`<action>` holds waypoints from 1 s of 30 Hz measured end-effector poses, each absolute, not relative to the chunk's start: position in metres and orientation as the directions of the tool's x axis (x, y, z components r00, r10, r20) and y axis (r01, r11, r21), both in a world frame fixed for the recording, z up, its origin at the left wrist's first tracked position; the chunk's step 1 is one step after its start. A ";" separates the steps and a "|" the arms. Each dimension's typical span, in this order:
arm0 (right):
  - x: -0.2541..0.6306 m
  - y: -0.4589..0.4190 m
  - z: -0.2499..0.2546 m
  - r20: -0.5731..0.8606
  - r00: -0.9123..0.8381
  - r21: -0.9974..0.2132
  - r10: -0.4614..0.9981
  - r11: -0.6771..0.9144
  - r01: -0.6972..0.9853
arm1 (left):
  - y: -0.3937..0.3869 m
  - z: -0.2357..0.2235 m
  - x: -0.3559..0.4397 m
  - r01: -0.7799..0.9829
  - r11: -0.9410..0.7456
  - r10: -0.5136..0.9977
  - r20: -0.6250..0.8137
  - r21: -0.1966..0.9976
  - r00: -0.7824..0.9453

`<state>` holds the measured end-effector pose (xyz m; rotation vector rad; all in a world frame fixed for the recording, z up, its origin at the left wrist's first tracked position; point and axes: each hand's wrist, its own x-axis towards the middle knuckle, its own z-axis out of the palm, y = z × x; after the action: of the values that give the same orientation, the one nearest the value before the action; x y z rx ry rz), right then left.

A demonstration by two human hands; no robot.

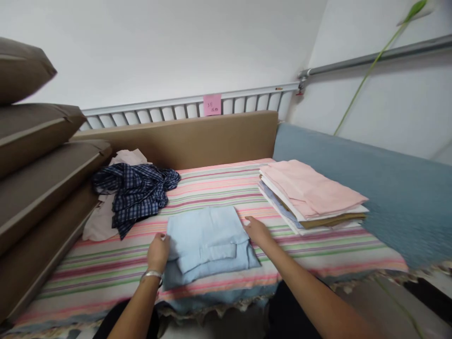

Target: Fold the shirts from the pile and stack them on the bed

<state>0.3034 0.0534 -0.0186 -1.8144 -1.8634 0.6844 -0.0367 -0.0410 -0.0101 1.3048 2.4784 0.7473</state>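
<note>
Head view: bracketing the pale blue garment (pixel 205 233) with left hand (pixel 157 254) and right hand (pixel 256 230) at its opposite edges, curling fingers narrowly; cannot tell whether pinching cloth. Probably calling for light, even tension, squaring edges and smoothing the uneven near layers. Lying on the striped cover (pixel 212 183), between the rumpled plaid garment (pixel 137 188) and the folded stack (pixel 312 190). Looking soft, flat, roughly rectangular, with under-layers jutting out nearside.

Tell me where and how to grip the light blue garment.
Probably by its left and right edges, one hand from each side: the light blue garment lies flat, folded into a rough rectangle, with the left hand and right hand near those edges. The near side seems poorer, its layers uneven.
</note>
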 end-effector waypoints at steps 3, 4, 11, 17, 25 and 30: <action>0.282 0.049 0.000 0.119 -0.153 -0.570 0.981 0.193 0.799 | -0.033 0.003 -0.010 0.785 0.351 0.863 0.149 0.510 -0.482; 0.271 0.048 0.003 0.172 -0.214 -0.527 0.962 0.273 0.805 | -0.030 0.004 0.001 0.822 0.296 0.883 0.188 0.487 -0.429; 0.241 0.046 -0.039 0.080 -0.478 -0.295 0.875 0.479 0.827 | -0.029 -0.039 0.034 0.953 0.179 0.970 0.118 0.245 -0.212; 0.254 0.059 -0.050 0.088 -0.542 -0.329 0.836 0.538 0.776 | -0.029 -0.053 0.017 0.955 0.176 0.975 0.088 0.237 -0.202; 0.306 0.048 -0.049 0.077 -0.095 -0.977 0.993 0.094 0.193 | -0.054 -0.015 0.054 0.981 0.001 0.965 0.258 0.196 -0.053; 0.339 0.014 -0.051 -0.203 -0.024 -0.964 0.979 -0.204 -0.172 | -0.073 -0.010 0.128 0.893 -0.327 0.943 0.174 0.310 0.285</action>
<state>0.3390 0.0144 -0.0512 -1.2215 -0.9782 1.4398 0.1282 -0.0728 -0.0101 2.3919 1.7237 0.4915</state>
